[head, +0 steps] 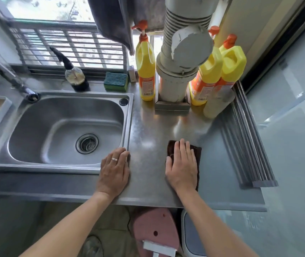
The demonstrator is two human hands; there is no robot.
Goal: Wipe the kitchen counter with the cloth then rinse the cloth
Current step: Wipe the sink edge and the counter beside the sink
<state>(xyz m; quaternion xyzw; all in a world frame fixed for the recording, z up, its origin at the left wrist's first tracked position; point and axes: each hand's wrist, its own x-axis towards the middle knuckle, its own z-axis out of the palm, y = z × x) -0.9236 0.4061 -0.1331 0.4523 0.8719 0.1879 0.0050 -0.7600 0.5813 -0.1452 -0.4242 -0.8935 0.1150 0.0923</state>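
Two bare forearms reach up from the bottom of the view onto the steel counter (pixel 148 127). At the counter's front edge the right hand (pixel 182 164) lies palm down on a dark brown cloth (pixel 197 151), fingers stretched flat and close together, pressing it rather than gripping it; the cloth shows past the fingertips and along the hand's right side, spread flat on the steel between the sink and the counter's right edge. Beside it, the left hand (pixel 115 168) also rests flat and holds nothing, fingers extended side by side, a ring (pixel 114 159) on one finger, the fingertips touching the front right corner of the sink (pixel 36 164) rim. That basin is set into the counter's left part, with a drain strainer (pixel 87 143) in its floor and a faucet (pixel 5 71) slanting in from the back left corner. Along the back edge stand a dark soap dispenser (pixel 76 76), a green and yellow sponge (pixel 116 81), a yellow bottle (pixel 145 71), a wide white pipe (pixel 177 71) and two more yellow bottles (pixel 220 71) at the back right corner. A rolled metal rack (pixel 248 141) lies along the right edge.
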